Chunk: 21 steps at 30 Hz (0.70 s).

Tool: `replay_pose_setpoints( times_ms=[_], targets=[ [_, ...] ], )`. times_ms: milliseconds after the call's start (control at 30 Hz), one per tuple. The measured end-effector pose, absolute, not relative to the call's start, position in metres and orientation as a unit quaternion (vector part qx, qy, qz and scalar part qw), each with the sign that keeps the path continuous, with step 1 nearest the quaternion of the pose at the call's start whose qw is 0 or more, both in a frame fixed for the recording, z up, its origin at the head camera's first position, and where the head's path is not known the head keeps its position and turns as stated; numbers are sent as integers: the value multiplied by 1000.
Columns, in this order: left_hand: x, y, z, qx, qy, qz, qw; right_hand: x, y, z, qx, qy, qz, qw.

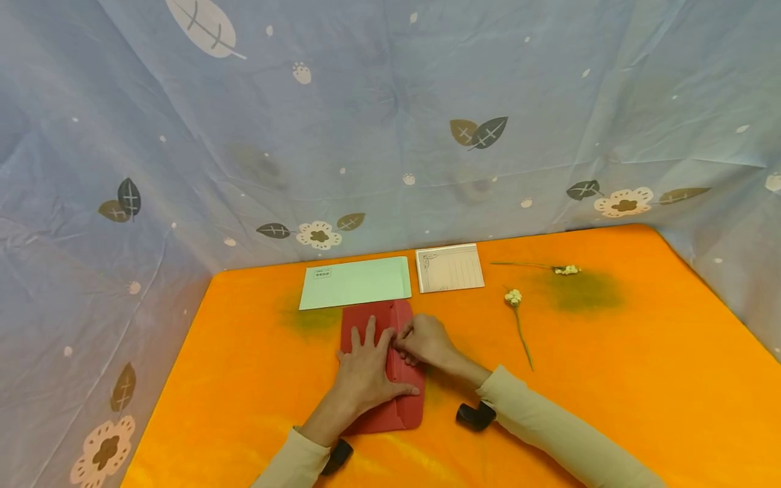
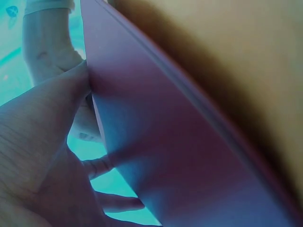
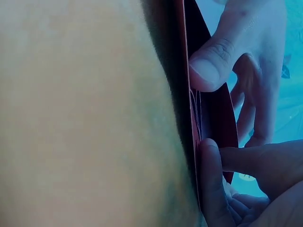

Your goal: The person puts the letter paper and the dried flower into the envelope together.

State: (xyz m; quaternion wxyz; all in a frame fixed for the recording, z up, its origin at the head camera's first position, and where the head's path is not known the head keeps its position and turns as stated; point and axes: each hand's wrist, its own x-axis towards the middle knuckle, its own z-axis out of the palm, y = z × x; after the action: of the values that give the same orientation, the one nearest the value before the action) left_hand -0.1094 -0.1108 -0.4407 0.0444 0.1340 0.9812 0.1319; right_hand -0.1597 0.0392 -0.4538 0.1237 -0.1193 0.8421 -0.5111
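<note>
A red envelope (image 1: 411,417) lies on the table with its flap (image 1: 403,315) folded out to the right. My left hand (image 1: 365,376) rests on it with fingers spread, the thumb reaching over onto the flap. At the crease my right hand (image 1: 428,342) has its fingers curled, with thumb and index finger pinching at the opening. In the right wrist view, thin pale edges (image 3: 199,113) show inside the mouth of the envelope, between the left thumb (image 3: 206,73) and the right fingers (image 3: 210,156). My palm hides much of the envelope's front.
A pale green envelope (image 1: 356,283) lies just behind the red one. Beside it sits a small lined white card (image 1: 451,271). Two stemmed pale flowers, one upper (image 1: 567,270) and one lower (image 1: 513,298), lie to the right. A patterned curtain (image 1: 390,135) surrounds the orange table (image 1: 610,379).
</note>
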Motion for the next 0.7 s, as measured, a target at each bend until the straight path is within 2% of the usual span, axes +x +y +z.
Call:
replay_pose_setpoints(
  times_ms=[700],
  targets=[
    [-109,-109,-442,134,982,130,36,-162,44,-455,-153,819,-529,162]
  ],
)
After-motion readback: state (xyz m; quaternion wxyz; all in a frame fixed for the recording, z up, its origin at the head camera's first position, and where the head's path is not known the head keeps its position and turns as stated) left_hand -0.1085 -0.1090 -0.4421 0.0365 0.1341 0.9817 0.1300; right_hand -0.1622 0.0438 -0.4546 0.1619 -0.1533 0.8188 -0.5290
